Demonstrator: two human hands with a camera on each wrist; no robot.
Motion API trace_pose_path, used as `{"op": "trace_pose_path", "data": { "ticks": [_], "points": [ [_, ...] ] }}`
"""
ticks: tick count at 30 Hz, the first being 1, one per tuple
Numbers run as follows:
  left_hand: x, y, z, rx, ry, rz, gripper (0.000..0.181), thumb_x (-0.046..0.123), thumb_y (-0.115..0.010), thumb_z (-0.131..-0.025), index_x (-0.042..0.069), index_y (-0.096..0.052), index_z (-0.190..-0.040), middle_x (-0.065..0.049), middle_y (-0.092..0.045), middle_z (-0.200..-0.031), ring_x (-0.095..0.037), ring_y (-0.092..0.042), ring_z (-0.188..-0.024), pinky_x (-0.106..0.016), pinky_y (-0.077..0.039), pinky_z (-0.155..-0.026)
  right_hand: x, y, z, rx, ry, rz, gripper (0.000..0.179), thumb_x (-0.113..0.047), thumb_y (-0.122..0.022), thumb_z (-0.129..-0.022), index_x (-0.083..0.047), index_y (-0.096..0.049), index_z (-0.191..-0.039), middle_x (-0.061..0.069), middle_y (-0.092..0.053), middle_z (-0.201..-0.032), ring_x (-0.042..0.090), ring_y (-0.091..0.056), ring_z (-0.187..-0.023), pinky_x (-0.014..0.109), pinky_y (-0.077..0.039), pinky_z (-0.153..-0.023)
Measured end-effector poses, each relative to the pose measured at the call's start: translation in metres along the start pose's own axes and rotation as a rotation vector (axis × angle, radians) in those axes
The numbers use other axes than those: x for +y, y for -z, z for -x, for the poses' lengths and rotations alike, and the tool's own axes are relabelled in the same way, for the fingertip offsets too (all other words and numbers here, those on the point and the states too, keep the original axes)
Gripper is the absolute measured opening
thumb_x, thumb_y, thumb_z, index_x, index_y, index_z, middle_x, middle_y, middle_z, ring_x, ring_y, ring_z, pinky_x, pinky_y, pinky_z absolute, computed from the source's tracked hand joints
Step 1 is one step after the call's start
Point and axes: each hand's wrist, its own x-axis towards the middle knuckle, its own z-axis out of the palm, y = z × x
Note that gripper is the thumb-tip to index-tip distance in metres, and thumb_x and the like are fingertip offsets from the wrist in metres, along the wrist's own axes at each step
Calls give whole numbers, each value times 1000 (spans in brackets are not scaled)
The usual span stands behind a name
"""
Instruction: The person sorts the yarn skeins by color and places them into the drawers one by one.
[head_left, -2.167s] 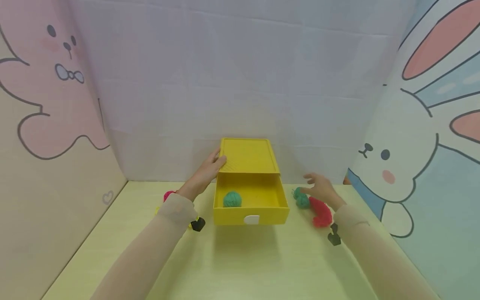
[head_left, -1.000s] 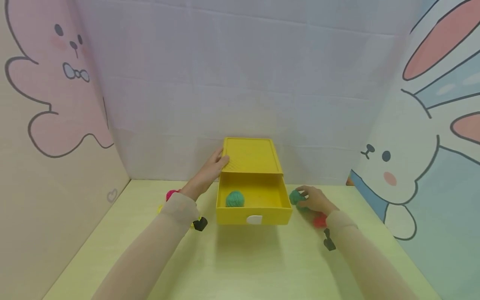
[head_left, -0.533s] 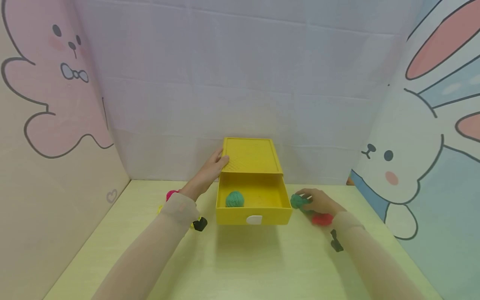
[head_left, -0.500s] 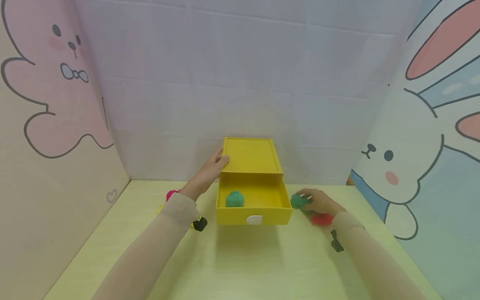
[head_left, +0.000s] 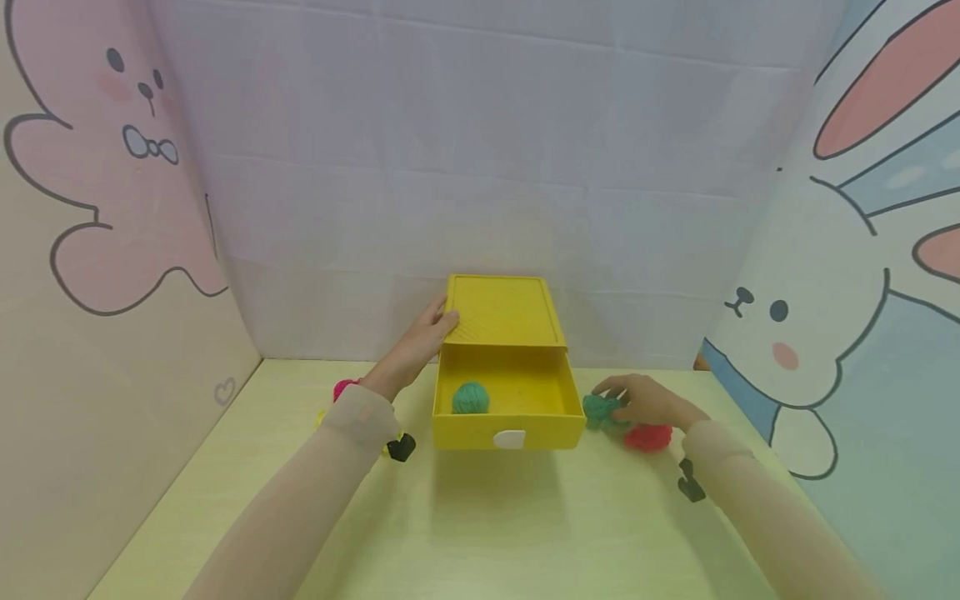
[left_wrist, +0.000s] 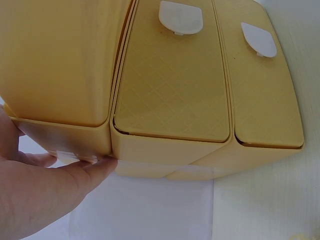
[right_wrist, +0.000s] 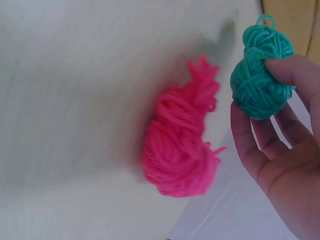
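Observation:
A yellow drawer cabinet [head_left: 502, 310] stands at the back middle, its top drawer [head_left: 465, 432] pulled out with a green yarn ball [head_left: 470, 398] inside at the left. My left hand [head_left: 420, 342] rests on the cabinet's upper left edge, thumb on top, other fingers along the side. To the right of the drawer my right hand [head_left: 641, 400] holds a small green yarn bundle [right_wrist: 262, 82] between thumb and fingers. It looks lifted off the table in the right wrist view. Close by lies a pinkish-red yarn bundle [right_wrist: 180, 145], partly under my hand in the head view.
In the left wrist view, two lower drawers with white tabs [left_wrist: 181, 18] are shut. Pink yarn [head_left: 344, 387] and something yellow [head_left: 321, 417] lie partly hidden behind my left forearm. A white cloth wall [head_left: 480, 167] rises behind the table [head_left: 502, 533].
My right hand has come down onto the green yarn from above it, closed its fingers round it and shifted slightly. My left hand stays on the cabinet; the drawer has not moved.

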Motion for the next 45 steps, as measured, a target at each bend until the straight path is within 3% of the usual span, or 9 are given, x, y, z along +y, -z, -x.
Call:
{"op": "trace_pose_path", "data": {
  "ticks": [6, 13, 23, 33, 40, 45],
  "points": [
    [1, 0, 1, -2, -8, -4, 66, 37, -44, -116, 26, -12, -173, -13, -23, -175, -36, -25, -159, -63, -22, -127, -23, 26, 13, -2, 59, -12, 42, -5, -76, -93, -8, -69, -135, 15, -72, -123, 36, -69, -108, 52, -61, -92],
    [2, 1, 1, -16, -28, 5, 65, 36, -42, -116, 26, -12, -173, -16, -29, -171, -37, -34, -154, -63, -24, -127, -49, 60, 26, 62, 132, -16, 43, -7, -78, -95, -16, -70, -136, 4, -74, -121, 27, -68, -107, 33, -62, -87],
    [-1, 3, 0, -14, -33, -4, 66, 38, -43, -116, 25, -12, -173, -15, -26, -173, -37, -28, -158, -63, -24, -127, -119, 95, 43, 112, 191, -21, 46, -5, -80, -94, -19, -70, -137, -3, -74, -121, 21, -67, -107, 31, -63, -88],
    [-2, 6, -1, -15, -29, -3, 67, 38, -43, -116, 25, -11, -173, -16, -26, -173, -37, -29, -158, -63, -24, -127, -175, 96, 32, 47, 318, 50, 45, -10, -79, -96, -20, -70, -139, -7, -73, -127, 17, -69, -111, 40, -62, -94],
    [-3, 7, 1, -13, -19, -1, 69, 41, -43, -115, 26, -9, -173, -15, -22, -175, -37, -28, -158, -62, -28, -126, -194, 80, 17, 23, 434, 139, 42, -1, -76, -94, -14, -73, -134, -2, -72, -130, 20, -70, -111, 38, -63, -90],
    [-3, 6, 2, -15, -29, -4, 68, 40, -43, -115, 25, -9, -173, -16, -23, -174, -38, -28, -158, -63, -26, -126, -200, 68, 9, -5, 474, 187, 43, 1, -76, -93, -13, -73, -133, -2, -72, -129, 19, -69, -113, 39, -62, -93]
  ]
}}
